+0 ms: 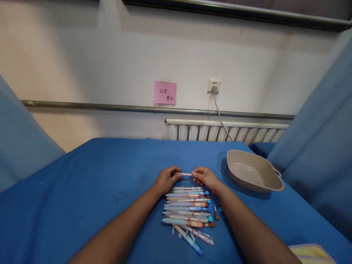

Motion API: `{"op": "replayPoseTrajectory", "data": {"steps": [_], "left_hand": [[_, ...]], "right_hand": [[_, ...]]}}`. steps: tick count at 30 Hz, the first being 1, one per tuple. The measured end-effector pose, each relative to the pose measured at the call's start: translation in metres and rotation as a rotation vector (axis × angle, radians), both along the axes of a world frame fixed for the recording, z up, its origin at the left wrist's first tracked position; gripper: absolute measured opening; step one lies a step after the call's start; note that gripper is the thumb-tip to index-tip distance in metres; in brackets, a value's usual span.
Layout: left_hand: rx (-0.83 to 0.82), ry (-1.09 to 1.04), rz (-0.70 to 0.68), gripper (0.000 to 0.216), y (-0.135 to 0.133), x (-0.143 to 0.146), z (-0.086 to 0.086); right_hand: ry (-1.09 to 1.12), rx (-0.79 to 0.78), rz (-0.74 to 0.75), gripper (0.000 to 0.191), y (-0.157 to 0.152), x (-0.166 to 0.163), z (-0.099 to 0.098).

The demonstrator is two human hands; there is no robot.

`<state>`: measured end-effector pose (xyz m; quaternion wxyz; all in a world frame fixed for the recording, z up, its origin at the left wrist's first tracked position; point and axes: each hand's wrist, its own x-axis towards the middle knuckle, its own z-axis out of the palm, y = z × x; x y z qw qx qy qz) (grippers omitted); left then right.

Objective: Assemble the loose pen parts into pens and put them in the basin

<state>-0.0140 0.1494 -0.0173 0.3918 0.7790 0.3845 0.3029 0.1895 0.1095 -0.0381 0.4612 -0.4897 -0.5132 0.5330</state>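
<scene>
Between my two hands a slim, pale pinkish pen [186, 174] lies level above the blue cloth. My left hand [168, 179] pinches its left end, and the fingers of my right hand [205, 178] close on its right end. Just below the hands, several pens [188, 208] in white, light blue and peach are lined up side by side, with blue and brown pieces at their right ends. Nearer to me, a blue-and-peach pen [189, 240] and a clear-wrapped patterned pen [202, 235] lie slanted. One small brown-ended piece [216, 214] sits apart on the right.
A beige plastic basin [254, 172] stands at the right on the blue-covered table [96, 183]. Behind are a radiator [220, 128], a wall socket [213, 86] with a grey cord and a pink note [165, 92]. Blue curtains [321, 146] hang at both sides. A yellow cloth-like item [310, 253] lies bottom right.
</scene>
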Motion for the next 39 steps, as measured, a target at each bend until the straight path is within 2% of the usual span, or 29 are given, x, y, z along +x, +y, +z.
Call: {"op": "replayPoseTrajectory", "data": {"steps": [6,9,11,14,18,20,24,27,29,31,34,37,39], "left_hand": [[0.053,0.036,0.055,0.033,-0.0049,-0.001,0.0063],[0.071,0.006,0.033,0.036,-0.006,-0.0004,0.0059],[0.081,0.067,0.009,0.029,-0.0058,-0.0013,0.0056],[0.149,0.146,0.05,0.036,-0.005,-0.0028,0.0055],[0.217,0.077,0.071,0.039,-0.0041,-0.0031,0.0056],[0.198,0.102,0.02,0.028,-0.0041,-0.0031,0.0063],[0.139,0.176,0.029,0.044,-0.004,-0.0034,0.0071],[0.193,0.107,0.076,0.033,-0.0037,-0.0032,0.0049],[0.198,0.057,0.05,0.036,-0.0037,-0.0026,0.0031],[0.159,0.078,0.008,0.028,-0.0039,-0.0021,0.0021],[0.116,0.167,0.012,0.04,-0.0039,-0.002,0.0027],[0.187,0.146,0.07,0.034,-0.0038,-0.002,0.0035],[0.215,0.1,0.066,0.037,-0.0042,-0.0019,0.0039]], "right_hand": [[0.02,0.024,-0.001,0.035,0.0005,-0.0003,-0.0024],[0.037,0.023,-0.004,0.035,-0.0004,-0.0001,-0.0017],[0.042,0.022,-0.008,0.035,-0.0009,0.0002,-0.0012],[0.035,0.028,-0.014,0.034,-0.0004,0.0011,-0.0022],[0.028,0.039,-0.016,0.032,0.0009,0.0022,-0.0046],[0.025,0.045,-0.015,0.031,0.0007,0.0025,-0.0046],[0.019,0.048,-0.03,0.03,-0.0006,0.0022,-0.0024],[0.029,0.043,-0.046,0.03,-0.0013,0.0018,-0.0006],[0.035,0.043,-0.043,0.029,-0.0014,0.0017,0.0],[0.04,0.049,-0.034,0.029,-0.0014,0.0017,-0.0001],[0.048,0.06,-0.035,0.03,-0.0012,0.0017,-0.0013],[0.057,0.059,-0.051,0.031,-0.0007,0.0014,-0.0026],[0.06,0.056,-0.053,0.031,-0.0003,0.0012,-0.0031]]}}
